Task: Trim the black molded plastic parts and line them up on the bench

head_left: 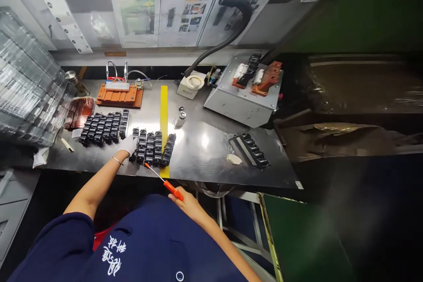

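Observation:
My right hand (188, 205) is closed around the orange handle of a screwdriver (170, 187). Its thin metal shaft points up and left, and the orange end is at the front of a row of black moulded strips (150, 147). My left hand (128, 144), in a white glove with a bracelet at the wrist, grips the leftmost strip of that row; its fingertips are partly hidden. Another group of black strips (102, 128) lies just beyond, to the left. On the right, a lone black strip (250, 150) lies beside a small off-white piece (234, 159).
An orange fixture (119, 94) stands at the back left, near wrapped stacked trays (29, 79). A small metal-capped bottle (180, 116) is mid-table by yellow tape (164, 105). Behind are a black hose (228, 37) and a grey slanted box (243, 105) bearing orange fixtures.

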The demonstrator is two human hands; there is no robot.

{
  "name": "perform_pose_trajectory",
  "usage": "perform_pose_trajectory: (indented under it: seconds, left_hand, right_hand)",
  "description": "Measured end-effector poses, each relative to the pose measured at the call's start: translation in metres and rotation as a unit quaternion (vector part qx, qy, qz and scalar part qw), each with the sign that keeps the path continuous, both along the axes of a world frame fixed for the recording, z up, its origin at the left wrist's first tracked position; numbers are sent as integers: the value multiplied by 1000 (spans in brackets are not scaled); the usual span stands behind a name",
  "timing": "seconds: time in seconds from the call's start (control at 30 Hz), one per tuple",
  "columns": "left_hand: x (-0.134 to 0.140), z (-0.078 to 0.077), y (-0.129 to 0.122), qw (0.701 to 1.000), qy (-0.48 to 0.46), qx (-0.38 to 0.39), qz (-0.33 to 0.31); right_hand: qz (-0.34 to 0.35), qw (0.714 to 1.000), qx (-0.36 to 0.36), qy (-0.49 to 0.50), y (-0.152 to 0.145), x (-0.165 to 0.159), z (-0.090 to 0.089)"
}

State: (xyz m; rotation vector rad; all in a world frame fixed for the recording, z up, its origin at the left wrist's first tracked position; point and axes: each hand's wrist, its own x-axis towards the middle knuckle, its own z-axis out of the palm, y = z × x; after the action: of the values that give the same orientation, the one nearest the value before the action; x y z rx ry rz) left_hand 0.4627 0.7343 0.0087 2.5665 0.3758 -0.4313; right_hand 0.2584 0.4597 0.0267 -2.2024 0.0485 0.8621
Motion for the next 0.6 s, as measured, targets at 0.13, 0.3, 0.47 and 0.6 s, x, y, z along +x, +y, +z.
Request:
perform_pose_trajectory:
  seconds: [0.13, 0.3, 0.47, 0.6]
  left_hand:
    - [53, 12, 10, 997, -40, 55, 28]
    - [92, 7, 19, 997, -32, 37, 60]
    - [65, 13, 32, 989, -96, 2, 108]
    - [-10, 19, 74, 952, -181, -154, 194]
  right_hand:
    - [3, 1000, -3, 5, -5, 4, 2]
    - [18, 1000, -9, -1, 0, 10, 14]
    - [32, 998, -46, -36, 20, 8, 30]
    - [46, 991, -115, -57, 43, 2, 41]
